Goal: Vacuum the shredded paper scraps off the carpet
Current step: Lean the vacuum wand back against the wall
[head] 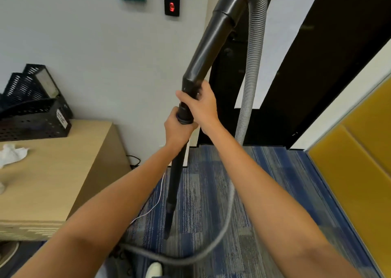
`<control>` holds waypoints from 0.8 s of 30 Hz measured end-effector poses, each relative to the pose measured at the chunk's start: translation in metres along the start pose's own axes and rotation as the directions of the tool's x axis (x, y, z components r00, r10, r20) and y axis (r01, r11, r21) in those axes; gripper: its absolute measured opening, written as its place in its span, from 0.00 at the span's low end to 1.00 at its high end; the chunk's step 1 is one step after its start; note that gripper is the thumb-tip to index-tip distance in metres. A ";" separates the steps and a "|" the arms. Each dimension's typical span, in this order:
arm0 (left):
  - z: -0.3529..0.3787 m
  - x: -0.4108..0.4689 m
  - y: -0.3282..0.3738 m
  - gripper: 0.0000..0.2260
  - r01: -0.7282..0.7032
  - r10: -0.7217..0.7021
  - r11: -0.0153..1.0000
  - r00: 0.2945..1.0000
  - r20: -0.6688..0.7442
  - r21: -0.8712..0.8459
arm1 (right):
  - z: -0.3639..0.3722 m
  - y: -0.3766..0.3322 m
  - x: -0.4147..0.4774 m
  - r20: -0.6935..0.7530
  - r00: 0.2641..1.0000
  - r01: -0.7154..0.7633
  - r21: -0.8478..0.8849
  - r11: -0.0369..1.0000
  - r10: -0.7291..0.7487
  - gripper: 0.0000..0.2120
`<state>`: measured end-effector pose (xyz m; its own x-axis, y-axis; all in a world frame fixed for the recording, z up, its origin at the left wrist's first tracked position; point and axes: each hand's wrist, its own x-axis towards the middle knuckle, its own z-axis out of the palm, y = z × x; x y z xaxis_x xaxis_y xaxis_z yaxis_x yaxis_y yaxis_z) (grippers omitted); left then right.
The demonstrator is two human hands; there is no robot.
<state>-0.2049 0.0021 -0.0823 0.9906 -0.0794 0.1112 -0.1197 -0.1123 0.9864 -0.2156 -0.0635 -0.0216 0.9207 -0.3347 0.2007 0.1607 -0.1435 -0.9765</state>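
A black vacuum wand [176, 178] stands almost upright in front of me, its narrow tip hanging close above the blue striped carpet [264, 203]. My left hand [176, 129] wraps the wand just below a ribbed collar. My right hand [201, 106] grips the thicker handle tube [209, 44] right above that collar. A grey ribbed hose [251, 70] leaves the top of the handle, drops down on the right and loops across the floor. I see no paper scraps on the visible carpet.
A light wooden cabinet [53, 171] stands at the left with black mesh file trays [31, 104] and crumpled white tissue [10, 153] on it. A thin white cable [156, 205] trails on the floor. A dark door [306, 66] is ahead, a yellow panel [359, 171] at the right.
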 end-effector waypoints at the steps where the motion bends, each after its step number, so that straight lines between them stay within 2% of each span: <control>1: -0.002 0.006 0.004 0.14 -0.005 0.005 1.000 1.000 -0.018 0.002 | 0.003 -0.005 0.006 0.012 1.000 0.009 -0.002 1.000 -0.009 0.15; 5: -0.011 0.031 0.016 0.13 -0.015 0.014 1.000 0.997 -0.082 -0.009 | 0.016 -0.020 0.027 0.068 0.996 0.063 -0.031 0.998 -0.060 0.17; 12: -0.033 0.085 0.027 0.18 -0.005 0.005 1.000 0.999 -0.052 0.009 | 0.042 -0.045 0.067 0.105 0.983 0.162 -0.099 0.982 -0.151 0.33; 17: -0.052 0.125 0.011 0.18 0.024 -0.024 1.000 0.998 -0.056 -0.013 | 0.074 -0.038 0.102 0.126 0.988 0.097 -0.065 0.993 -0.088 0.30; 24: -0.090 0.186 -0.016 0.15 0.089 -0.096 0.991 0.993 -0.072 -0.096 | 0.139 -0.022 0.154 0.201 0.979 0.050 -0.127 0.991 -0.024 0.28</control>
<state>-0.0124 0.0784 -0.0670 0.9997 0.0033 0.0242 -0.0241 -0.0235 0.9994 -0.0274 0.0176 0.0197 0.9694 -0.1367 0.2038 0.1600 -0.2776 -0.9473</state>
